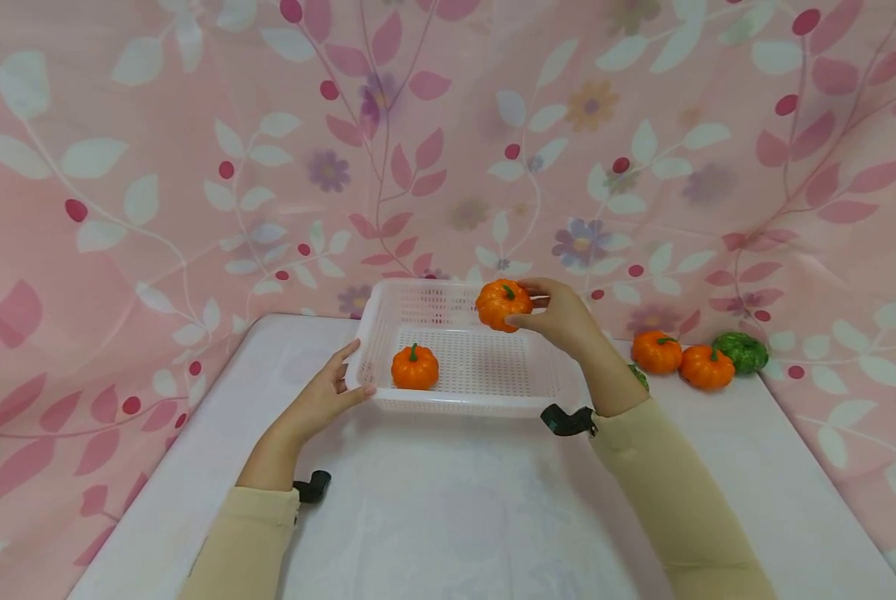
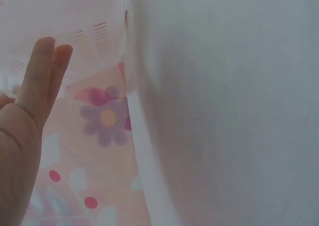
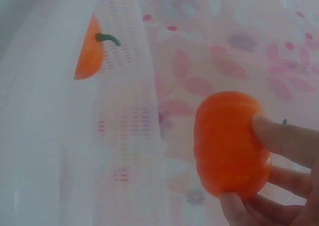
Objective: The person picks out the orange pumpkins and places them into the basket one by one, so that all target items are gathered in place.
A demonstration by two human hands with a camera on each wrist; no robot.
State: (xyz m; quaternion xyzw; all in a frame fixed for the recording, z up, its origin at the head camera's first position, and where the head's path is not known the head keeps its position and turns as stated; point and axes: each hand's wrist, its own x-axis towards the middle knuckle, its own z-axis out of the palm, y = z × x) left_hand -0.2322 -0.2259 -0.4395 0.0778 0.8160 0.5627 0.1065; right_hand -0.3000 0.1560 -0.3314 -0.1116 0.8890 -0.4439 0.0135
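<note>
In the head view, a white plastic basket (image 1: 463, 403) with slotted walls stands on the white-covered table. My left hand (image 1: 320, 402) holds its front left corner, thumb over the front rim and fingers along the left side. The left wrist view shows two of those fingers (image 2: 37, 74) stretched out against the wall. One orange pumpkin (image 1: 415, 369) with a green stem sits inside, towards the left. Above the basket's right part, my right hand (image 1: 560, 321) grips another orange pumpkin (image 1: 498, 305) between thumb and fingers, also seen from close by in the right wrist view.
Two more orange pumpkins (image 1: 657, 352) lie at the table's far right, beside a green pumpkin (image 1: 742, 352). A second green one (image 1: 639, 377) is partly hidden behind the right forearm. A pink floral curtain (image 1: 448, 167) hangs close behind the table.
</note>
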